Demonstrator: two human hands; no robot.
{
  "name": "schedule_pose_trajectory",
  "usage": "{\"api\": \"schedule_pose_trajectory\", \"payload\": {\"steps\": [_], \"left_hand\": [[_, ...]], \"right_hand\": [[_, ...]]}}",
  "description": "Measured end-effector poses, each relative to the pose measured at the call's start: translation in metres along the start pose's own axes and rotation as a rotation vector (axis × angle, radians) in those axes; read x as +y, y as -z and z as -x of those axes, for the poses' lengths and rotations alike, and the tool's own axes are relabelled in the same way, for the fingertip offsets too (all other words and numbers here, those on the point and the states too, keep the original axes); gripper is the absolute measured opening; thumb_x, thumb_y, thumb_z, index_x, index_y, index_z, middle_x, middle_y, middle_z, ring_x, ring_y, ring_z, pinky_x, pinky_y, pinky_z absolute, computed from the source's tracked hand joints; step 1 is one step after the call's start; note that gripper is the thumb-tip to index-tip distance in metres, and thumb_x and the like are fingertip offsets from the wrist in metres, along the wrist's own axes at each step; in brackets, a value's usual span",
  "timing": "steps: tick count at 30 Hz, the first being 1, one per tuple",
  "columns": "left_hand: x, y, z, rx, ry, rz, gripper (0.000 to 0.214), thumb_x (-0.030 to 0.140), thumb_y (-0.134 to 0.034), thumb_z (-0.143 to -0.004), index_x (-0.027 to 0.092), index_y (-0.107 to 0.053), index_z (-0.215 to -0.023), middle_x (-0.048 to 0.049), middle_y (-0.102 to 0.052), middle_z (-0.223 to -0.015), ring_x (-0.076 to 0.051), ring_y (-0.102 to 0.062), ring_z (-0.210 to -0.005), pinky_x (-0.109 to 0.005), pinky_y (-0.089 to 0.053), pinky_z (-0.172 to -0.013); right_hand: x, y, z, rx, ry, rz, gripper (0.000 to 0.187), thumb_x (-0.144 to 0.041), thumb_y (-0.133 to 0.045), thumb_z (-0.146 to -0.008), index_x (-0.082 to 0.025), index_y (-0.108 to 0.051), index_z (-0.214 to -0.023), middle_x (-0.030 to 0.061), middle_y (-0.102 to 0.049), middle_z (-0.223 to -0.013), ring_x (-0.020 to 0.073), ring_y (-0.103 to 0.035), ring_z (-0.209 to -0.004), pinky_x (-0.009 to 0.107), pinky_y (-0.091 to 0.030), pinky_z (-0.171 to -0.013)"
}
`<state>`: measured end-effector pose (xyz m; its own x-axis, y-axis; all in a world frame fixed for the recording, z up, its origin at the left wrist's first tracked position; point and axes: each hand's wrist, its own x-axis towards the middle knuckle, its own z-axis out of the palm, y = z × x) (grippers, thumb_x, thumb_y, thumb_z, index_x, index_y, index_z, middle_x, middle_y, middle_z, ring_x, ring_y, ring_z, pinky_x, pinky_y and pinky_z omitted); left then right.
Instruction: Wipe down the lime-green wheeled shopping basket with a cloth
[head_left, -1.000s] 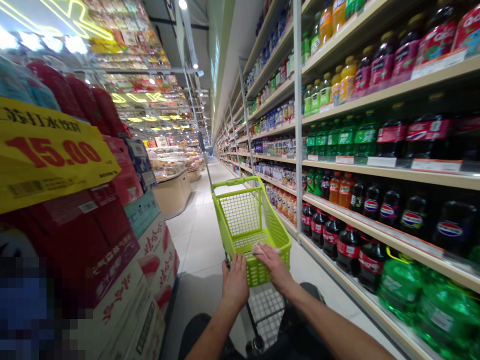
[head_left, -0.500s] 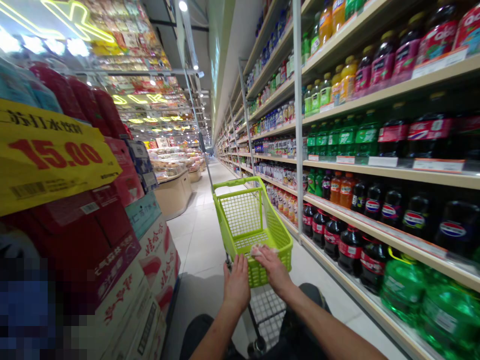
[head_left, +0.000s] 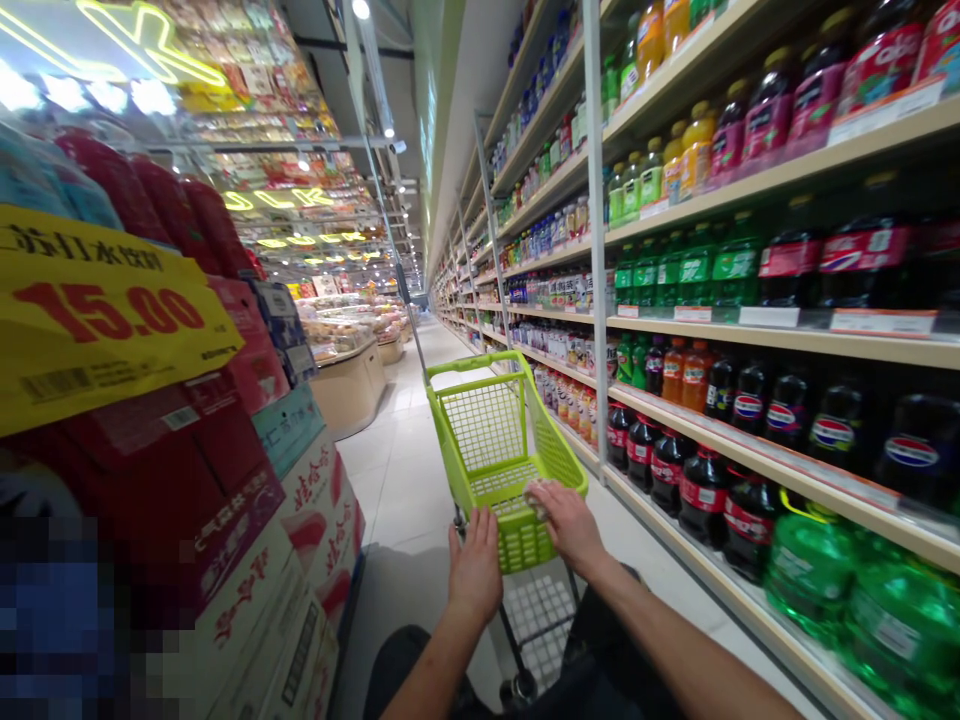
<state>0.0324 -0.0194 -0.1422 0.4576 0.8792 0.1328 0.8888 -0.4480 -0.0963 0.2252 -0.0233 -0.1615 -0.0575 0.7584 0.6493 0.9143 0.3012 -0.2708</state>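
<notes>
Holding crumpled whitish wipe [head_left: 533,491] under bent right-hand fingers [head_left: 554,498]; bright-green plastic cart basket [head_left: 513,521] beneath straight, lightly parted left-hand fingers [head_left: 481,527]. Wiping apparently in progress; remaining share unclear.

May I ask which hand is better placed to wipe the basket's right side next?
Likely the right hand: it holds a pale cloth near that side of the basket; the left hand is farther left.

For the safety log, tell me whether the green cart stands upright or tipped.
Upright: the green cart has its open top facing up, with a wire rack and a dark wheel beneath.
</notes>
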Motion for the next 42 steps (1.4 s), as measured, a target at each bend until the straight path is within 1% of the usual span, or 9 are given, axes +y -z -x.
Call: {"api": "schedule_pose_trajectory", "payload": {"steps": [5,10,12,17,24,27,32,38,42], "left_hand": [[0.004,-0.002,-0.002,0.004,0.019,-0.006,0.067,0.010,-0.033,-0.071,0.011,-0.021,-0.137,-0.0086,-0.019,-0.146,-0.023,-0.011,-0.134,-0.053,-0.008,-0.106],[0.004,0.002,-0.002,0.010,0.024,0.013,0.067,0.009,-0.032,-0.070,0.010,-0.023,-0.136,-0.0081,-0.020,-0.145,-0.021,-0.014,-0.134,-0.054,-0.008,-0.106],[0.002,0.006,-0.001,0.000,0.020,0.014,0.066,0.010,-0.032,-0.071,0.011,-0.023,-0.136,-0.0074,-0.020,-0.145,-0.021,-0.014,-0.134,-0.054,-0.008,-0.106],[0.005,0.012,0.001,-0.027,0.028,0.001,0.068,0.011,-0.034,-0.070,0.011,-0.022,-0.137,-0.0069,-0.020,-0.145,-0.022,-0.013,-0.134,-0.054,-0.009,-0.107],[0.008,0.012,0.000,-0.035,0.016,-0.020,0.065,0.014,-0.033,-0.073,0.012,-0.021,-0.137,-0.0065,-0.020,-0.145,-0.023,-0.013,-0.134,-0.053,-0.010,-0.106],[0.004,0.010,0.001,-0.026,0.006,-0.052,0.066,0.013,-0.033,-0.072,0.013,-0.021,-0.137,-0.0066,-0.020,-0.145,-0.023,-0.013,-0.134,-0.053,-0.011,-0.106],[0.006,0.011,0.001,-0.030,0.018,0.001,0.067,0.013,-0.033,-0.071,0.010,-0.021,-0.137,-0.0079,-0.019,-0.145,-0.022,-0.013,-0.134,-0.053,-0.009,-0.106],[0.008,0.012,0.000,-0.017,-0.001,0.036,0.066,0.016,-0.034,-0.071,0.011,-0.023,-0.136,-0.0067,-0.020,-0.145,-0.021,-0.014,-0.134,-0.053,-0.007,-0.107],[0.004,0.012,0.002,-0.005,-0.006,0.025,0.065,0.014,-0.032,-0.071,0.012,-0.024,-0.136,-0.0062,-0.022,-0.145,-0.021,-0.016,-0.134,-0.053,-0.008,-0.107]], "right_hand": [[-0.001,-0.001,-0.007,-0.060,-0.139,0.064,0.058,0.000,-0.046,-0.066,-0.024,-0.053,-0.119,0.0120,-0.053,-0.122,0.0276,-0.043,-0.116,0.051,-0.032,-0.094],[-0.002,-0.023,0.002,0.022,0.070,0.024,0.048,-0.003,-0.041,-0.075,-0.026,-0.055,-0.115,0.0067,-0.052,-0.125,0.0221,-0.045,-0.116,0.044,-0.035,-0.093],[0.013,-0.020,0.006,0.083,0.091,0.050,0.043,-0.006,-0.041,-0.077,-0.026,-0.058,-0.111,0.0064,-0.053,-0.125,0.0230,-0.045,-0.115,0.044,-0.036,-0.092],[0.056,0.001,0.011,0.303,-0.138,0.134,0.041,-0.006,-0.036,-0.077,-0.020,-0.062,-0.105,0.0106,-0.058,-0.116,0.0259,-0.049,-0.111,0.047,-0.039,-0.088],[-0.021,-0.037,0.007,0.167,0.166,-0.018,0.044,-0.005,-0.038,-0.078,-0.023,-0.056,-0.114,0.0062,-0.054,-0.123,0.0191,-0.046,-0.115,0.039,-0.038,-0.094],[-0.007,-0.029,0.006,0.141,0.137,0.042,0.046,-0.004,-0.038,-0.077,-0.025,-0.056,-0.113,0.0052,-0.055,-0.122,0.0202,-0.048,-0.114,0.040,-0.040,-0.091],[0.046,0.004,0.010,0.239,-0.173,0.173,0.045,-0.003,-0.038,-0.075,-0.022,-0.058,-0.111,0.0085,-0.057,-0.120,0.0250,-0.048,-0.113,0.045,-0.038,-0.090],[-0.018,-0.024,0.010,0.061,0.053,0.076,0.060,0.002,-0.038,-0.069,-0.026,-0.051,-0.120,0.0035,-0.050,-0.128,0.0187,-0.042,-0.119,0.041,-0.033,-0.096],[-0.006,-0.017,0.006,0.044,0.026,0.113,0.056,0.000,-0.037,-0.072,-0.027,-0.053,-0.118,0.0032,-0.052,-0.126,0.0203,-0.044,-0.118,0.043,-0.032,-0.096]]}}
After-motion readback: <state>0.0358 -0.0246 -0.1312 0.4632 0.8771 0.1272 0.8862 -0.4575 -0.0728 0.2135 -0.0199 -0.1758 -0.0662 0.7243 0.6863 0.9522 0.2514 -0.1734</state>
